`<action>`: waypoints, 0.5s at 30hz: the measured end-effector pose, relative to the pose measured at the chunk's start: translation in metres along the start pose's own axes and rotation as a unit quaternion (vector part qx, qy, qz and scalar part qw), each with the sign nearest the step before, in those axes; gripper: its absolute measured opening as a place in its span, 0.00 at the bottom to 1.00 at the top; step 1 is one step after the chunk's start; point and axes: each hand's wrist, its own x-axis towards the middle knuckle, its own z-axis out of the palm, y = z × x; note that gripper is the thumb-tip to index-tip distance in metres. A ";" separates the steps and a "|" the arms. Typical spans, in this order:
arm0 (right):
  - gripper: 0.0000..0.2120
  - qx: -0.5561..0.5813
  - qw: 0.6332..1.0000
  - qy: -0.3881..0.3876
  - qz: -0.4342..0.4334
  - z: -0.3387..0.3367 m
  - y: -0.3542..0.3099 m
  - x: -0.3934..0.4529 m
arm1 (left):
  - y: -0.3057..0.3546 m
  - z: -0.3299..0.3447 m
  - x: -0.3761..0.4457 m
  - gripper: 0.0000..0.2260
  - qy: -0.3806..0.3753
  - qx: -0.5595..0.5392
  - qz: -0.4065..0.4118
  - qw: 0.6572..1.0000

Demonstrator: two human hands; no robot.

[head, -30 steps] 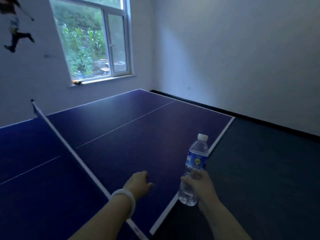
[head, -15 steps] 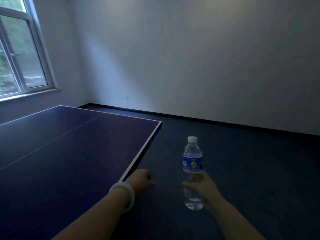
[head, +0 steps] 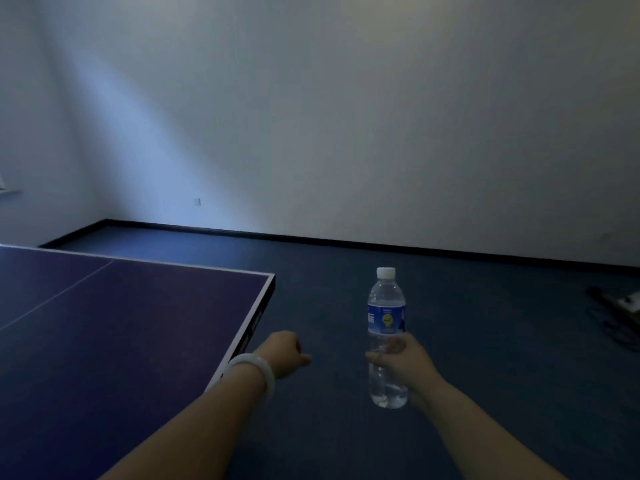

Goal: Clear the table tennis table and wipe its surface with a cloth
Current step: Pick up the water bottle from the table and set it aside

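**Bottle off the table**

Head view: my right hand (head: 403, 363) grips the clear, ribbed plastic water bottle (head: 386, 336) upright over the matte blue floor (head: 485, 358), beside the smooth table tennis table (head: 121, 341). My left hand (head: 284, 355), fingers curled, holds nothing; a glossy white bangle (head: 254, 370) rings its wrist.

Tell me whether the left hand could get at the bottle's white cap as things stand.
Probably yes. The left hand is curled and holds nothing, and only open air above the floor lies between it and the cap. The right hand grips the bottle low on its body, upright, so the cap stands uncovered.
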 end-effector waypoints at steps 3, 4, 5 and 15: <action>0.10 0.006 1.000 0.001 0.000 0.007 -0.014 0.072 | 0.005 -0.018 0.068 0.11 0.000 0.002 0.012 1.000; 0.13 0.003 1.000 -0.002 0.008 0.008 -0.017 0.095 | 0.008 -0.022 0.089 0.12 -0.002 0.002 0.014 1.000; 0.18 0.003 1.000 -0.003 0.018 0.009 -0.020 0.118 | 0.012 -0.027 0.110 0.12 -0.004 0.001 0.014 1.000; 0.21 -0.033 0.997 -0.074 0.014 0.014 -0.053 0.396 | 0.041 -0.086 0.360 0.16 0.020 -0.001 -0.009 1.000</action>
